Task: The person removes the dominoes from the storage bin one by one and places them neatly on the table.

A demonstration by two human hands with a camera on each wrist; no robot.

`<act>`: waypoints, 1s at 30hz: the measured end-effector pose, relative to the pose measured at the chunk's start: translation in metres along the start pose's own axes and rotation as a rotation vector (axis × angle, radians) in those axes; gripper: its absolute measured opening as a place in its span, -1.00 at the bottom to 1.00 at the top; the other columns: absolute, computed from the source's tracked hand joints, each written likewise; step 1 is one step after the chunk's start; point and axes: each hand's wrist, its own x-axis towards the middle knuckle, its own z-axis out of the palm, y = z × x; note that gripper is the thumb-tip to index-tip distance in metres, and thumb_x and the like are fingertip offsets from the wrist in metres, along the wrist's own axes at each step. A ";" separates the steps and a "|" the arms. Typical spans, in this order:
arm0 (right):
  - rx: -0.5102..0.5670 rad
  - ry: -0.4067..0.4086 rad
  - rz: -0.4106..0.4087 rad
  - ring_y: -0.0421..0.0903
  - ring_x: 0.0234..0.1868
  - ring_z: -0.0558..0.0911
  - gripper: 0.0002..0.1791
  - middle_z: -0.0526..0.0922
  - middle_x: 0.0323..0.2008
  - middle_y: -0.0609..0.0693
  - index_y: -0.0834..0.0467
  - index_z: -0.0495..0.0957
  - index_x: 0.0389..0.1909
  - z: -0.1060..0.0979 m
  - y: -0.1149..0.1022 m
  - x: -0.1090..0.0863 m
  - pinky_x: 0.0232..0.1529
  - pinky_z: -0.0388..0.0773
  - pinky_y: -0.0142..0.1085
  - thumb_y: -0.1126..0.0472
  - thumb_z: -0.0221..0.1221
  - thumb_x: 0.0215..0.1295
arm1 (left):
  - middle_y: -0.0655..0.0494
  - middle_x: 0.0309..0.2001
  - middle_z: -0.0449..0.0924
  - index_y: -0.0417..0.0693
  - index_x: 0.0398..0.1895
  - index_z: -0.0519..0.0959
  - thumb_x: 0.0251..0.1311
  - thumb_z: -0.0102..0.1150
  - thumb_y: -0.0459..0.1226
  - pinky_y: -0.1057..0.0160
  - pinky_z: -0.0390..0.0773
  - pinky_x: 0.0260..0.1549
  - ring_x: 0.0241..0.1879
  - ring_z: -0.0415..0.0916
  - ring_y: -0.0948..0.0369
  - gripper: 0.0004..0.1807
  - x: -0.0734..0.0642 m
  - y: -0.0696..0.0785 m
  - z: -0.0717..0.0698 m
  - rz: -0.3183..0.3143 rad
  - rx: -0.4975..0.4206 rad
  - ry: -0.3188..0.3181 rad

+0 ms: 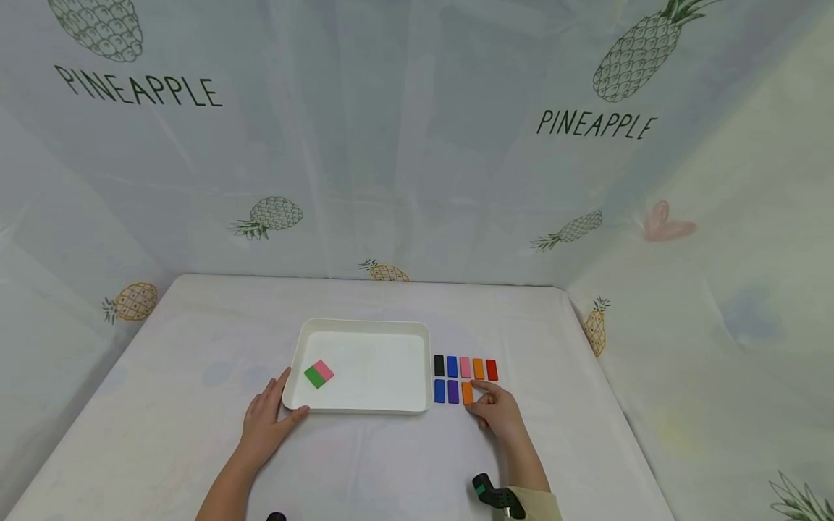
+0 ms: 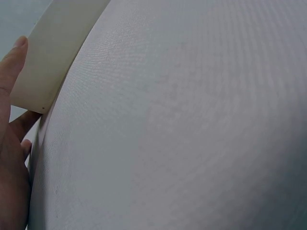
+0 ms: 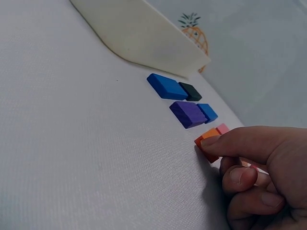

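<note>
A white tray (image 1: pixel 365 402) holds a green block (image 1: pixel 314 377) and a pink block (image 1: pixel 324 368), lying side by side at its left. My left hand (image 1: pixel 263 423) rests at the tray's front left corner, fingers extended along the left side and thumb on the front edge. To the right of the tray, my right hand (image 1: pixel 498 416) pinches an orange block (image 1: pixel 467 393) between thumb and index finger at its two ends. In the right wrist view the thumb presses the near end of this orange block (image 3: pixel 209 136), while the other fingers are curled.
Beside the tray, a back row has black (image 1: pixel 439 365), blue (image 1: pixel 452 366), pink (image 1: pixel 465 367), orange (image 1: pixel 478 368) and red (image 1: pixel 491 370) blocks. Blue (image 1: pixel 439 391) and purple (image 1: pixel 452 391) blocks lie in front. A white cloth (image 1: pixel 365 477) covers the table.
</note>
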 end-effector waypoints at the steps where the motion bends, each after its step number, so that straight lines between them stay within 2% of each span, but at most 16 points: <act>1: 0.001 0.001 0.004 -0.11 -0.69 0.37 -0.48 0.44 -0.65 0.00 0.17 0.54 0.19 0.000 0.000 0.000 -0.65 0.30 -0.41 0.31 0.33 0.16 | -0.39 0.41 0.11 -0.14 0.50 0.05 0.16 0.30 0.02 -0.34 -0.20 0.30 0.42 -0.12 -0.30 -0.04 0.000 0.000 0.000 -0.001 0.000 -0.002; 14: 0.012 0.006 -0.030 -0.11 -0.69 0.38 -0.46 0.45 -0.65 -0.01 0.19 0.51 0.21 -0.001 0.001 -0.002 -0.64 0.29 -0.41 0.29 0.33 0.17 | -0.40 0.39 0.13 -0.14 0.49 0.08 0.14 0.31 0.02 -0.33 -0.18 0.30 0.41 -0.10 -0.30 -0.05 -0.001 0.001 0.000 0.011 -0.010 0.019; 20: 0.083 0.081 -0.020 -0.09 -0.54 0.43 -0.47 0.49 -0.51 0.03 0.15 0.50 0.22 0.006 0.000 -0.011 -0.55 0.40 -0.43 0.29 0.29 0.19 | -0.37 0.42 0.10 -0.16 0.50 0.05 0.16 0.29 0.03 -0.32 -0.21 0.31 0.43 -0.14 -0.29 -0.04 -0.001 0.001 -0.003 -0.007 -0.005 -0.012; 25: 0.124 0.106 -0.058 -0.07 -0.43 0.44 -0.50 0.50 -0.40 0.04 0.17 0.54 0.16 0.014 -0.016 -0.022 -0.50 0.44 -0.46 0.32 0.33 0.15 | -0.39 0.41 0.10 -0.16 0.49 0.06 0.16 0.29 0.02 -0.33 -0.22 0.31 0.42 -0.15 -0.29 -0.05 -0.001 0.001 -0.003 -0.003 -0.009 -0.005; 30: 0.157 0.062 -0.111 -0.08 -0.42 0.46 -0.49 0.52 -0.40 0.04 0.23 0.56 0.12 0.027 -0.035 -0.030 -0.49 0.47 -0.48 0.36 0.37 0.10 | -0.38 0.42 0.10 -0.16 0.50 0.06 0.16 0.29 0.03 -0.32 -0.21 0.31 0.43 -0.15 -0.29 -0.05 -0.001 0.001 -0.002 -0.007 -0.007 -0.011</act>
